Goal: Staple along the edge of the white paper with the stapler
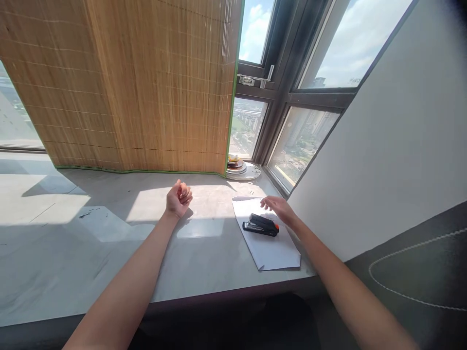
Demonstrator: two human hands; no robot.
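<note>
A black stapler with a small red-orange patch at its right end lies on a stack of white paper. One front corner of the top sheet curls up. My right hand is just behind the stapler, over the back right part of the paper, with its fingers stretched out and nothing in them. Whether its fingertips touch the sheet I cannot tell. To the left of the paper, my left hand rests on its side near the pale counter, fingers curled into a loose fist with nothing visible inside.
The pale marble-look counter runs along the windows, its front edge close to me. A bamboo blind hangs down to its back. Stacked plates stand in the far corner by the dark window frame. A white wall slants at right.
</note>
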